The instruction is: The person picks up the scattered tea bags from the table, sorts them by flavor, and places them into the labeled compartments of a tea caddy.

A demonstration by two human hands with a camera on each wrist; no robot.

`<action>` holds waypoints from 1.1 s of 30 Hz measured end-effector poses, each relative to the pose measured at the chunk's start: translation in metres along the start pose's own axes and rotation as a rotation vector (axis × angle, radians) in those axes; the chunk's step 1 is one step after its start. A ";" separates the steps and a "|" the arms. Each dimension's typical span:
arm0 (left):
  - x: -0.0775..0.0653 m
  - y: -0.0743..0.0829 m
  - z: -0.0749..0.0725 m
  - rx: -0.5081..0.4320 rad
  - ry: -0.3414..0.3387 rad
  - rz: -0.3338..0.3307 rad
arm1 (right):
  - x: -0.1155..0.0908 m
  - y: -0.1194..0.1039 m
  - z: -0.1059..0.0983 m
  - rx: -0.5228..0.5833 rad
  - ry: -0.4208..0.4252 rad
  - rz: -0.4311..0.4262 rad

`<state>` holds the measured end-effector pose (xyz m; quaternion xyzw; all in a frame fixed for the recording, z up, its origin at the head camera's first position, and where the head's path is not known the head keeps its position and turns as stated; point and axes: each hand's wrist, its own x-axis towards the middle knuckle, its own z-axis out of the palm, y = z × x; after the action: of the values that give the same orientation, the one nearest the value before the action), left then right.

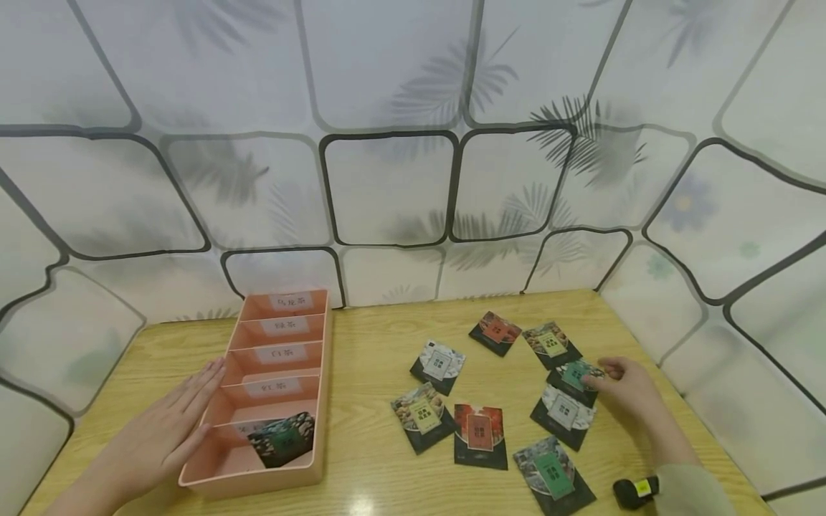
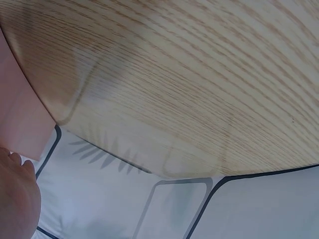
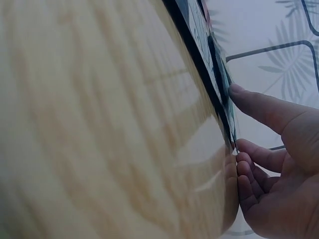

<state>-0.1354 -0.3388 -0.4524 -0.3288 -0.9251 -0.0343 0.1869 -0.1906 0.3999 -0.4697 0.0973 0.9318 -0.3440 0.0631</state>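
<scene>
My left hand (image 1: 164, 423) rests along the left wall of a pink divided box (image 1: 327, 387), fingers straight; the left wrist view catches part of that hand (image 2: 17, 194) against the pink wall. One dark green tea packet (image 1: 284, 438) leans in the front compartment. At the right, my right hand (image 1: 629, 390) pinches the edge of a green-labelled tea packet (image 1: 574, 374), thumb on top and index finger at its edge. This packet lies between a yellow-labelled packet (image 1: 553, 344) and a white-labelled packet (image 1: 563, 416), overlapping them. In the right wrist view, the packets appear edge-on beside the thumb.
More packets lie on the wooden table (image 1: 361, 358): a red one (image 1: 495, 332), a white one (image 1: 439, 364), a yellow one (image 1: 423, 416), another red one (image 1: 480, 433) and a green one (image 1: 555, 473). A small black object (image 1: 635, 492) sits near the right forearm. Patterned cloth (image 1: 393, 190) surrounds the table.
</scene>
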 end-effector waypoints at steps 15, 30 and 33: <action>-0.001 -0.001 0.001 -0.012 0.003 0.012 | -0.001 -0.002 0.000 -0.052 0.016 -0.021; 0.000 -0.005 0.002 0.004 -0.006 0.021 | 0.000 -0.002 -0.011 0.068 0.116 0.032; -0.001 -0.004 0.002 0.009 -0.009 0.016 | -0.002 -0.003 -0.016 0.105 0.118 0.025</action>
<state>-0.1381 -0.3424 -0.4547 -0.3357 -0.9234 -0.0273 0.1843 -0.1899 0.4078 -0.4555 0.1322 0.9134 -0.3850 0.0072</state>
